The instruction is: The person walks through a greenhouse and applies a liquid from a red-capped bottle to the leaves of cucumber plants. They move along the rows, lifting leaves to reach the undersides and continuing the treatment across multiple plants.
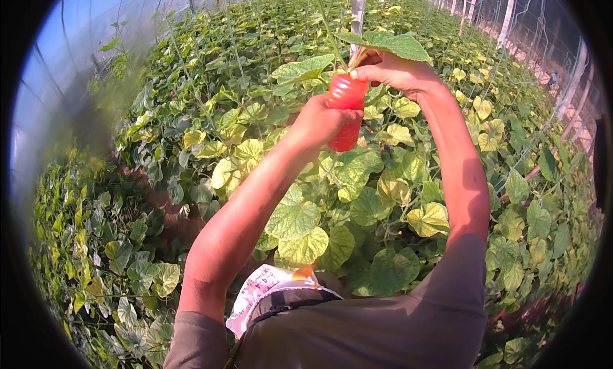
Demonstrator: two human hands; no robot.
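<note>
My left hand (pixel 330 117) is wrapped round the middle of a red translucent plastic bottle (pixel 346 93), held upright in front of me. A green vine stem (pixel 330 31) with broad leaves rises just above the bottle's top. My right hand (pixel 383 72) pinches at the stem and a leaf stalk beside the bottle's upper rim, thumb and fingers together. One large green leaf (pixel 400 45) lies over the back of this hand; another leaf (pixel 304 69) spreads to the left. The fingertips behind the stem are partly hidden.
Dense vine plants with green and yellowing leaves (pixel 292 215) surround me. A white post (pixel 357 14) stands behind my hands, with strings (pixel 232 33) and more posts (pixel 507 17) farther off. A printed white bag (pixel 261 292) hangs at my waist.
</note>
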